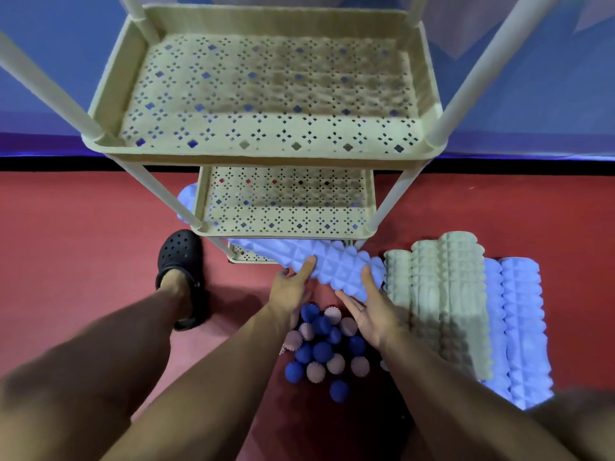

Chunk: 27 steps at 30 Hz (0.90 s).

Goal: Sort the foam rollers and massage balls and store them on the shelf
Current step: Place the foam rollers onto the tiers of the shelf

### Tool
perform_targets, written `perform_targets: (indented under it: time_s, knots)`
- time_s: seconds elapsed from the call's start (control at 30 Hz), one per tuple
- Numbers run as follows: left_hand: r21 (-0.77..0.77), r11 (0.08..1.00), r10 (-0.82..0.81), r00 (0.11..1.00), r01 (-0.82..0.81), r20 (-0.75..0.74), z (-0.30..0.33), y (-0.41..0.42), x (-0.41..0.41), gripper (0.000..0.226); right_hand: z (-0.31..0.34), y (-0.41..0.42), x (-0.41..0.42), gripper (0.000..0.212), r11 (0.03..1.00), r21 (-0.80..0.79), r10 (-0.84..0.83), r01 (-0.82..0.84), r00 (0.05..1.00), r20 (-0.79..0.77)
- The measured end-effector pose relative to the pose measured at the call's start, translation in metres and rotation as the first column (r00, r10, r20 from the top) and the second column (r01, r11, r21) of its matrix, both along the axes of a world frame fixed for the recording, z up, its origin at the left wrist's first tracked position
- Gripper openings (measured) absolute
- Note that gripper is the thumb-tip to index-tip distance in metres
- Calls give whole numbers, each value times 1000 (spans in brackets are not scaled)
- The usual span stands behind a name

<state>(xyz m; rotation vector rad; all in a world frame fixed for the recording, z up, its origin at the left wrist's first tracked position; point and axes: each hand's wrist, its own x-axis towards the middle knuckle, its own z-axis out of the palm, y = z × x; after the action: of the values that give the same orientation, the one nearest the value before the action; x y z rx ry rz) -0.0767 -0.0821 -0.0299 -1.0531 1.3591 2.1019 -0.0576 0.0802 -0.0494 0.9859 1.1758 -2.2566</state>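
Lavender roller going onto bottom tier

Beige shelf (263, 151): upper tiers bare, prob. kept for balls. Left hand (289, 291) & right hand (372, 311) both grip lavender roller (336, 267), fingers curled on it, angled low to clear middle tier. Balls (324, 347) piled on floor below hands; beige rollers (442, 304) w/ more lavender ones at right, unsorted.

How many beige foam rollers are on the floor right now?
3: side by side right of the shelf, left, middle, right. More may be hidden.
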Motion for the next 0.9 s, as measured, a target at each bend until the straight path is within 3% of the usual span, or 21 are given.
perform_targets:
  time_s: [0.1, 0.23, 0.3, 0.37, 0.43, 0.67, 0.9]
  knots:
    - [57, 997, 42, 999, -43, 20, -5, -1, -9, 47, -2, -13, -9, 46, 997, 74, 32, -34, 999, 38]
    - [90, 994, 61, 998, -61, 3, -10, -3, -20, 39, -2, -15, -20, 41, 979, 119, 154, -163, 985, 83]
    - [78, 995, 66, 998, -64, -12, -14, -5, -20, 35, 0, -12, -25, 34, 929, 276, 242, -247, 969, 50]
    - [58, 996, 73, 997, -72, -19, -21, -10, -17, 38, -2, -5, -31, 58, 786, 553, 368, -276, 928, -61]
    - [41, 997, 72, 997, -71, -28, -26, -17, -15, 42, 1, 1, -41, 88, 682, 671, 506, -293, 851, -143]
    - [111, 984, 146, 986, -136, -83, -33, -37, -17, 46, 9, 6, -69, 98, 503, 706, 730, -499, 682, -38]
    - [222, 946, 261, 960, -235, -99, -37, -38, -31, 49, 13, 4, -75, 89, 445, 742, 737, -501, 676, 14]
